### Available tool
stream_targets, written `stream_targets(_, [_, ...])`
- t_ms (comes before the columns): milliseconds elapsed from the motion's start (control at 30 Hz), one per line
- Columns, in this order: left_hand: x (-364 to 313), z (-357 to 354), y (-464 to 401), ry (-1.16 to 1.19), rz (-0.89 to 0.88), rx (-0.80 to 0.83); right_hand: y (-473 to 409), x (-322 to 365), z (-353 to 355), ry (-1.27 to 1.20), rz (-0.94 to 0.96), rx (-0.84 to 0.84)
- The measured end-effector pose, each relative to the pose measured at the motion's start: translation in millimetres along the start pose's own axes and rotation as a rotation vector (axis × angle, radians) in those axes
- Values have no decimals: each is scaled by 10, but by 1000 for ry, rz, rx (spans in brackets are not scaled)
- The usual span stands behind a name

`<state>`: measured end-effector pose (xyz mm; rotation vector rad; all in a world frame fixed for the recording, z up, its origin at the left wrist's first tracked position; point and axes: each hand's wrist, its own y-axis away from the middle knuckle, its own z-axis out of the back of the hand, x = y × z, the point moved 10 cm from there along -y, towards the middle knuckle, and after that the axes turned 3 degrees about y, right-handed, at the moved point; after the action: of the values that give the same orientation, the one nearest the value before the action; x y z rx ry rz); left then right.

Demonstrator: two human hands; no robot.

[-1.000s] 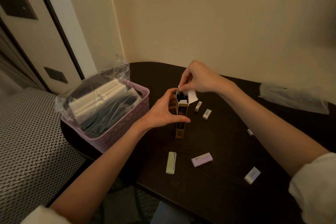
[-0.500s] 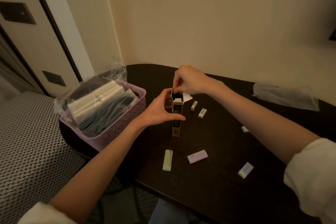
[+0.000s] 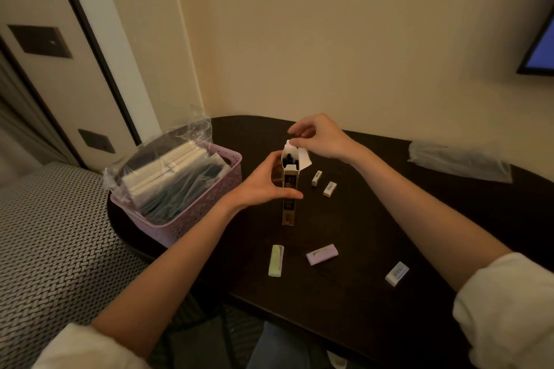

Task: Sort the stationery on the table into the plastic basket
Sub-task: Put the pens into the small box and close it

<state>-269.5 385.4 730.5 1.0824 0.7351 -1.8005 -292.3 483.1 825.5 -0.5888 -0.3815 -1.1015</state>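
A tall yellow pen box (image 3: pixel 289 207) stands upright on the dark table (image 3: pixel 344 302), its top flaps open and dark pens showing inside. My left hand (image 3: pixel 263 186) grips the box around its upper half. My right hand (image 3: pixel 320 136) pinches the white top flap of the box. Loose erasers lie around: two small white ones (image 3: pixel 316 178) (image 3: pixel 329 189) right of the box, a green one (image 3: pixel 276 260), a purple one (image 3: pixel 322 254) and a white-blue one (image 3: pixel 396 273) nearer me. The pink plastic basket (image 3: pixel 207 213) at the table's left end holds bagged stationery.
A clear plastic bag (image 3: pixel 458 162) lies at the table's far right by the wall. A patterned seat (image 3: pixel 45 249) is left of the table. A screen (image 3: pixel 539 48) hangs on the wall at upper right.
My right hand has lifted slightly and pulled the white flap up from the box mouth. My left hand keeps its grip on the box, which stays upright in place.
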Motion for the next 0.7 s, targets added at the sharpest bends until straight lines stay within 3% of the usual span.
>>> stream_targets(167, [-88, 13, 34, 33, -27, -21, 95, -218, -49, -155, -152, -28])
stream_targets(300, [-185, 165, 98, 177, -76, -117, 130, -156, -28, -183, -121, -42])
stream_targets(433, [-234, 264, 121, 170, -119, -166, 170, -74, -48, -205, -95, -20])
stream_targets(600, [-226, 215, 145, 189, -122, -149, 280, -55, -204, -218, -107, 108])
stream_targets(700, [-145, 189, 138, 296, -74, -152, 301, -65, -155, -225, -104, 31])
